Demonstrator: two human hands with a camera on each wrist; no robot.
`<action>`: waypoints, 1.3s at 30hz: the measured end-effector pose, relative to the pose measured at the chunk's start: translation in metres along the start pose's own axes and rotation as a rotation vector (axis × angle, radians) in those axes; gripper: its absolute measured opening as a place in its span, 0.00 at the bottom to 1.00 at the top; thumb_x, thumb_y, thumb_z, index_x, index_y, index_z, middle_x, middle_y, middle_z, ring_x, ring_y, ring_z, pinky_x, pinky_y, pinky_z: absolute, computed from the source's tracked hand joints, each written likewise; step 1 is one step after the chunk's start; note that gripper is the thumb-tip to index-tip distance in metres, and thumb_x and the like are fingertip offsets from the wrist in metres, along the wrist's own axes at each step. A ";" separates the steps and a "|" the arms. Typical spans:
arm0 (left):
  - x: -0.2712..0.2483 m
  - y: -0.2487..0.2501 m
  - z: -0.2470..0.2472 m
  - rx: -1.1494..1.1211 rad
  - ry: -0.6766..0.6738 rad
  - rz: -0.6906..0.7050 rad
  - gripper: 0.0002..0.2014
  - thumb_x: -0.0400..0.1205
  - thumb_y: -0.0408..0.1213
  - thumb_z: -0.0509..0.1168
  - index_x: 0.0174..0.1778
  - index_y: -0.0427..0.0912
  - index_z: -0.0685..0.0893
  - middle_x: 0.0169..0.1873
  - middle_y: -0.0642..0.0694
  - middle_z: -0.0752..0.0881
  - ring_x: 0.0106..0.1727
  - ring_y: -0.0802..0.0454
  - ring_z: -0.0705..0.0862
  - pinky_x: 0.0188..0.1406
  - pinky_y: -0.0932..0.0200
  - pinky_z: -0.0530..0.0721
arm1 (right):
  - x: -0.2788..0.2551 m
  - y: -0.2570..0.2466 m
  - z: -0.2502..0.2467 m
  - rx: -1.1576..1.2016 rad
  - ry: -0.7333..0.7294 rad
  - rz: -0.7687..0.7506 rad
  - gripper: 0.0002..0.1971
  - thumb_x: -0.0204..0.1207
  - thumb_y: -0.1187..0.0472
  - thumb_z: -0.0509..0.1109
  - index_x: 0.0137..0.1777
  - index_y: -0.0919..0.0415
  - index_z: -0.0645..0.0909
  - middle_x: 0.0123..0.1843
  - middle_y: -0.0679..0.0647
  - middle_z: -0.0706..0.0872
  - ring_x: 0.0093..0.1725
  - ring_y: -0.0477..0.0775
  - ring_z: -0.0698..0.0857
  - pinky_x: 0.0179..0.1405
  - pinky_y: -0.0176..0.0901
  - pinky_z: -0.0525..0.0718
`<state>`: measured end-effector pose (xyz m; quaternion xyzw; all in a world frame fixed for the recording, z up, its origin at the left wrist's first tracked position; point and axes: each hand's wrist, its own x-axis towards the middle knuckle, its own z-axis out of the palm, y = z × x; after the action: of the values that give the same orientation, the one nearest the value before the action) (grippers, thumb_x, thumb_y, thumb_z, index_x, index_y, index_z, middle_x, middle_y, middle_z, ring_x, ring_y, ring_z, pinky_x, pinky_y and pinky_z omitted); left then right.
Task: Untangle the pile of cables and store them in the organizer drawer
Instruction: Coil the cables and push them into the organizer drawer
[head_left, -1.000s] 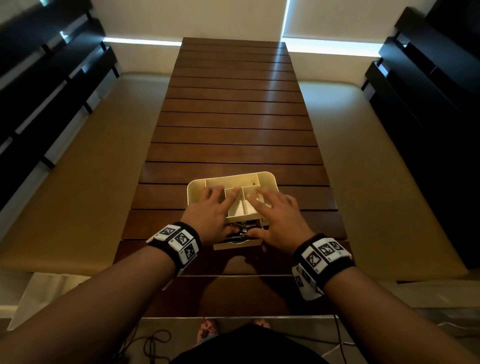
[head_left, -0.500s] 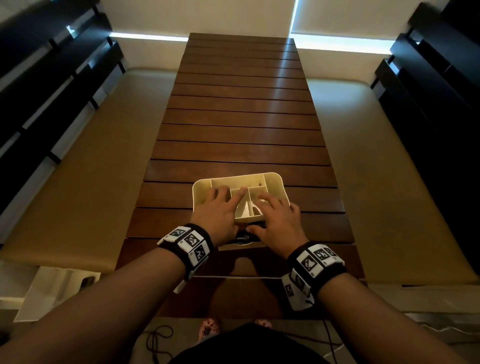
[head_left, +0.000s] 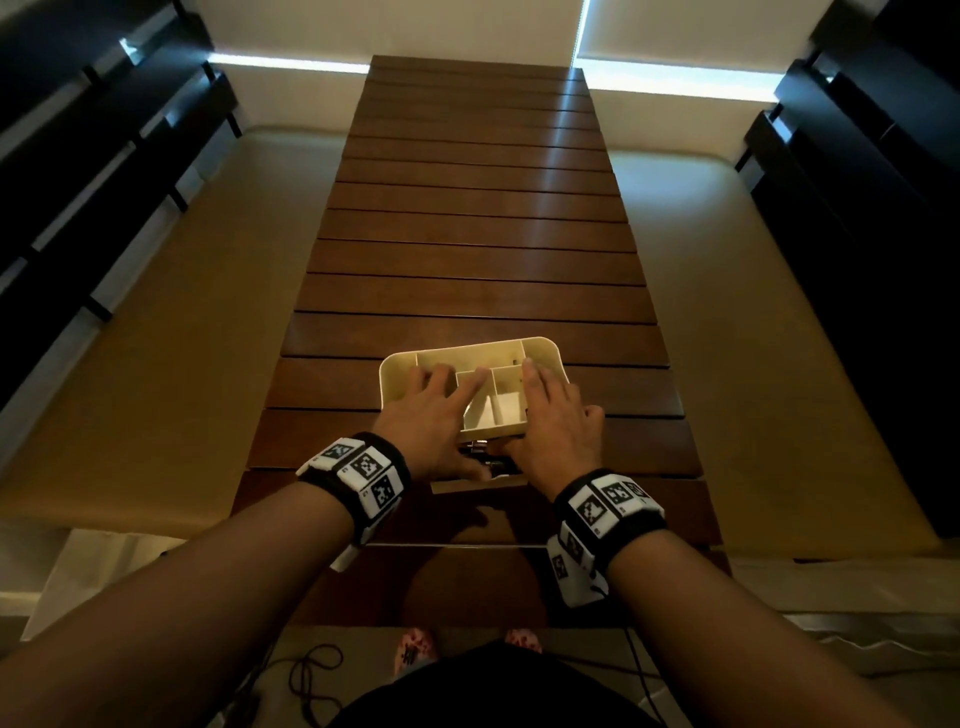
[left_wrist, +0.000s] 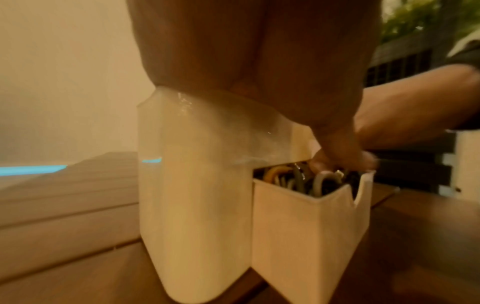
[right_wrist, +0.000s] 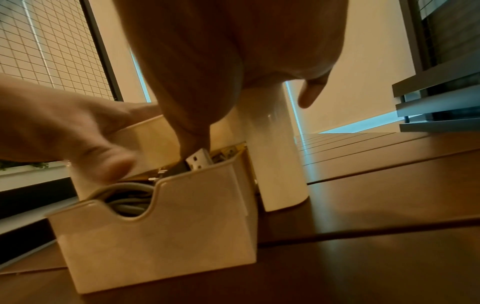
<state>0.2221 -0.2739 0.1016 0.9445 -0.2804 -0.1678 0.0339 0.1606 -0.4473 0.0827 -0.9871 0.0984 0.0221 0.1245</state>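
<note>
A cream organizer (head_left: 400, 364) stands near the front of the slatted wooden table, its drawer (head_left: 480, 484) pulled out toward me. In the left wrist view the drawer (left_wrist: 306, 236) holds coiled grey, yellow and dark cables (left_wrist: 298, 181). In the right wrist view a white plug (right_wrist: 198, 161) sticks up among the cables (right_wrist: 127, 197) behind the drawer's notched front (right_wrist: 161, 230). My left hand (head_left: 441, 421) lies flat across the organizer's top compartments, thumb down on the cables. My right hand (head_left: 540, 415) lies the same way, its thumb (right_wrist: 192, 131) pressing down by the plug.
The long wooden table (head_left: 467, 234) stretches away behind the organizer. Beige cushioned benches (head_left: 156, 312) run along both sides, with dark louvred panels (head_left: 883, 260) beyond. A black cable (head_left: 311, 675) lies on the floor by my feet.
Both hands have stayed on the organizer with thumbs in the drawer. The right hand's fingers have drawn together and reached farther across the top. The drawer is still pulled out.
</note>
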 end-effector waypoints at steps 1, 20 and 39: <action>-0.001 0.001 0.001 0.028 -0.017 0.002 0.66 0.61 0.71 0.77 0.83 0.63 0.36 0.78 0.46 0.58 0.79 0.39 0.56 0.65 0.35 0.83 | -0.001 0.002 0.000 -0.010 -0.001 -0.026 0.57 0.69 0.34 0.76 0.87 0.48 0.42 0.88 0.49 0.54 0.82 0.55 0.62 0.72 0.60 0.70; -0.009 0.002 0.007 0.077 0.052 0.030 0.56 0.73 0.67 0.71 0.86 0.58 0.39 0.76 0.44 0.62 0.76 0.40 0.60 0.62 0.41 0.85 | -0.018 0.029 0.008 -0.061 0.057 -0.394 0.39 0.75 0.40 0.72 0.84 0.36 0.58 0.85 0.48 0.67 0.74 0.57 0.75 0.71 0.60 0.72; -0.010 0.001 0.004 0.122 0.049 0.046 0.54 0.76 0.54 0.75 0.87 0.56 0.41 0.74 0.43 0.64 0.73 0.40 0.62 0.58 0.40 0.86 | -0.004 0.025 -0.001 -0.118 0.015 -0.305 0.54 0.68 0.34 0.76 0.86 0.38 0.44 0.89 0.48 0.35 0.89 0.56 0.40 0.83 0.71 0.49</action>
<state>0.2120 -0.2694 0.1009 0.9420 -0.3108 -0.1263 -0.0129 0.1520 -0.4704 0.0776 -0.9963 -0.0531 0.0015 0.0677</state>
